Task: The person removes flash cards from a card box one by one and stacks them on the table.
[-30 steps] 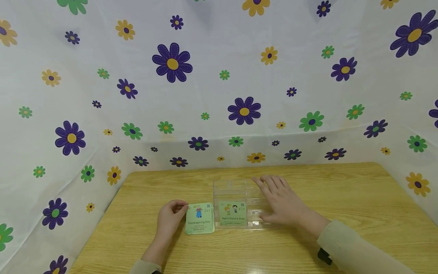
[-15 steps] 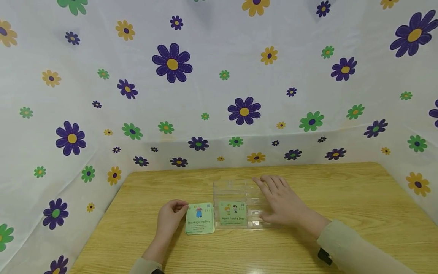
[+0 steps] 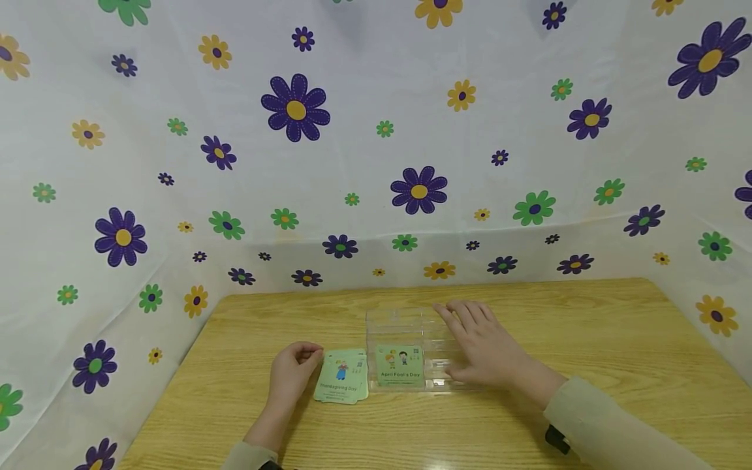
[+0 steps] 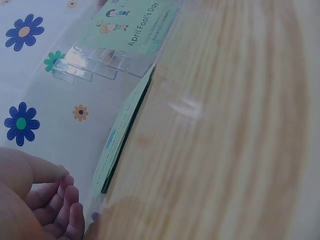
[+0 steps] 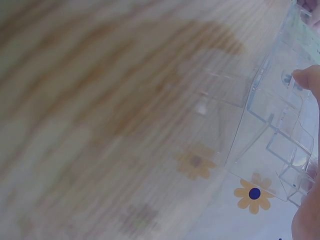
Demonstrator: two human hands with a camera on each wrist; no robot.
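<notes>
A clear tiered plastic stand (image 3: 395, 320) is on the table, with a green "April Fool's Day" card (image 3: 399, 365) in its front left part. My right hand (image 3: 484, 343) grips the stand's right side, thumb at the front and fingers spread over the back tiers. In the right wrist view the thumb (image 5: 306, 79) lies against the clear plastic. Left of the stand is a small pile of green cards (image 3: 343, 377), a "Thanksgiving Day" card on top, slightly turned. My left hand (image 3: 294, 367) has bent fingers at the pile's far left corner; whether they pinch a card cannot be made out.
The wood-grain table (image 3: 235, 365) extends to both sides. White cloth (image 3: 352, 163) printed with purple, green and yellow flowers surrounds it at the back and sides. Light glares on the tabletop near the front edge.
The top "Thanksgiving Day" card has turned clockwise and slid a little toward the near left, showing cards below at its right. Both hands and the stand look almost still.
</notes>
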